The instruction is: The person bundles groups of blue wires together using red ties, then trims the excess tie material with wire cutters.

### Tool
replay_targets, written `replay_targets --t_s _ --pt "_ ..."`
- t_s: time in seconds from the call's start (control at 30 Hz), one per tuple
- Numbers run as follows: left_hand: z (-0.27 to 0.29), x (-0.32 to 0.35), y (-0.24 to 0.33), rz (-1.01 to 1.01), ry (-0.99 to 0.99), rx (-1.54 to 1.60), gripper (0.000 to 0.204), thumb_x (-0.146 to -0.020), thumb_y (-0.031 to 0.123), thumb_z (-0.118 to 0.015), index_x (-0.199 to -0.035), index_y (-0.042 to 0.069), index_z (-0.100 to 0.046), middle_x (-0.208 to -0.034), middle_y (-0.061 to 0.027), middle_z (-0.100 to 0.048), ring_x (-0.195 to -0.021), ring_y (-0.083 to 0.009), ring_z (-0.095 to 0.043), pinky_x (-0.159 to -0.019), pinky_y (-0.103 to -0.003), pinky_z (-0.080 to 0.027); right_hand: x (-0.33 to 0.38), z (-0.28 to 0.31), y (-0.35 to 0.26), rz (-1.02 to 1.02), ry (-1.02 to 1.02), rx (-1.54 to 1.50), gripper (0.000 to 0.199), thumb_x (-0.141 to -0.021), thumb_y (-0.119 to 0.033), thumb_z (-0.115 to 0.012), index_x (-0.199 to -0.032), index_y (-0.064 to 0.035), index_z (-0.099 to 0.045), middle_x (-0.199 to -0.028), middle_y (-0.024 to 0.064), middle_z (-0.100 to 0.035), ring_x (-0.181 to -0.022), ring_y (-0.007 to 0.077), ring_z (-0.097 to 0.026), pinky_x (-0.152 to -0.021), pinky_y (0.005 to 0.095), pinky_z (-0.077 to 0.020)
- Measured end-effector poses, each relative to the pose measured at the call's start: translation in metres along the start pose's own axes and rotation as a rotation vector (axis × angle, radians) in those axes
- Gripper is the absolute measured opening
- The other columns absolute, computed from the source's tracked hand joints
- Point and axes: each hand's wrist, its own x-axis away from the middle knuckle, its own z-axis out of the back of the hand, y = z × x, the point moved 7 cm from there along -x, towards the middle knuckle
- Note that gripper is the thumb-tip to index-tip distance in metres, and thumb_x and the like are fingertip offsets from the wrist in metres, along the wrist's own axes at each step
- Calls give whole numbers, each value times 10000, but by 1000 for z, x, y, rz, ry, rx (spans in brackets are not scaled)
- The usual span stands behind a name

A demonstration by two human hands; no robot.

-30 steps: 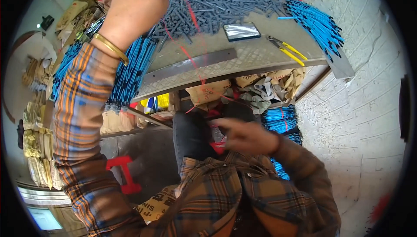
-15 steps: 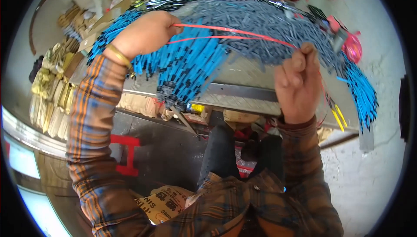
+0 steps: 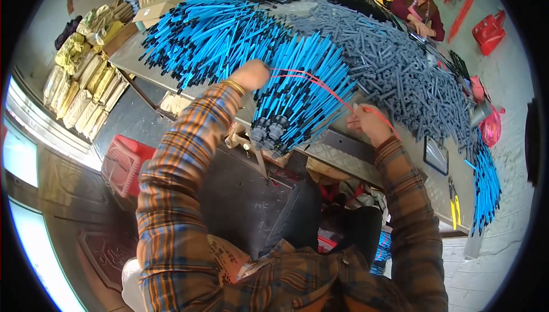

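Note:
A thin red plastic strip point(image 3: 329, 87) stretches between my two hands over a large bundle of blue rods point(image 3: 309, 63). These rods have black sections, and grey ends show at the bundle's near side. My left hand point(image 3: 251, 76) is closed on the strip at the bundle's left side. On the bundle's right, my right hand point(image 3: 372, 124) pinches the strip, and a loose end trails over the hand. Whether the strip touches the rods I cannot tell.
Loose blue rods point(image 3: 209, 29) and a heap of grey tubes point(image 3: 400, 77) cover much of the table point(image 3: 349, 154). A dark flat device point(image 3: 436, 155) and yellow-handled pliers point(image 3: 454, 206) lie at right. Across the table sits another person point(image 3: 420, 6). A red stool point(image 3: 123, 163) stands at left.
The view has shifted, showing more of the table. My hands have come closer together and the strip now slants down toward the right hand. The right hand has turned from palm-up to back-up.

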Motion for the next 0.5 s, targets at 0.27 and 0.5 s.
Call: replay_targets --t_s 0.27,0.5 --pt "-6 40 64 117 253 754 234 -839 132 -492 -993 -4 -605 -935 -219 -622 -792 -352 -599 -722 -389 -470 -20 -27 -1 -199 -110 63 220 -888 -198 -423 -930 -21 -546 -823 136 -619 -687 252 -625 -568 339 -507" --pt "-39 23 34 352 552 777 189 -793 128 -500 -875 -5 -606 -916 -233 -612 -828 -398 -591 -713 -457 -479 -24 -19 10 -204 -100 17 297 -890 -258 -416 -989 -12 -549 -884 185 -617 -736 288 -628 -628 387 -527"
